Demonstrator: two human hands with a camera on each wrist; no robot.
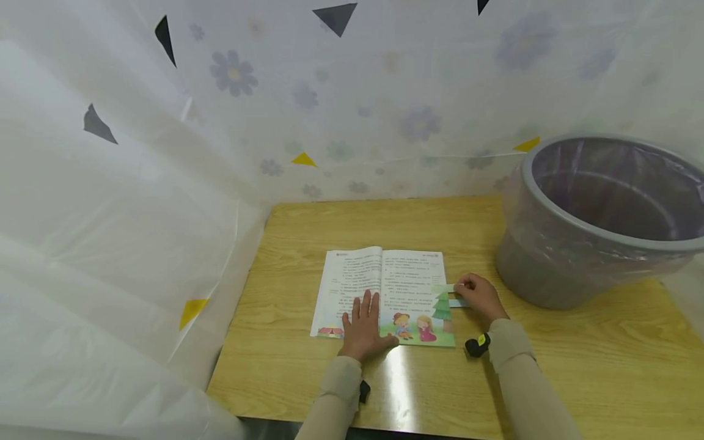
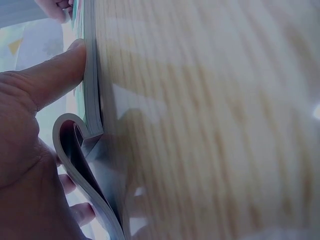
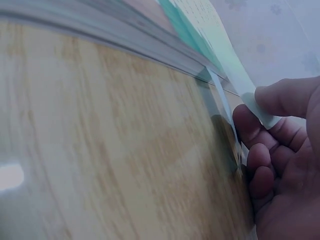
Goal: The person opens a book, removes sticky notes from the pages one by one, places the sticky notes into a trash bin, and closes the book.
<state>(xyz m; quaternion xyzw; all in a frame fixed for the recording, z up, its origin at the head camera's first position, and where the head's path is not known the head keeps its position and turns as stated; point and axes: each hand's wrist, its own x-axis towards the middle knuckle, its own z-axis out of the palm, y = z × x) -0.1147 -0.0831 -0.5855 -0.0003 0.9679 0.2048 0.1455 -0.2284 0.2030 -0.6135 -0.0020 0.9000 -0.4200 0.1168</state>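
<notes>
An open book [image 1: 407, 269] with printed text and a coloured cartoon picture along its lower part lies on the wooden table. My left hand [image 1: 363, 330] rests on its lower middle with fingers spread. In the left wrist view the left thumb [image 2: 60, 72] presses on the right-hand pages near their lower edge, and the left-hand pages curl up at the spine. At the book's right edge my right hand [image 1: 480, 296] pinches a pale green paper strip [image 3: 245, 92] between thumb and forefinger. A second, light blue strip [image 1: 459, 303] sticks out from the book just below it.
A large grey bin [image 1: 539, 269] with a clear plastic liner stands on the table to the right of the book. White sheeting [image 1: 352, 122] with flowers and black and yellow triangles hangs behind and at left. The table's front edge [image 1: 396, 432] runs below the forearms.
</notes>
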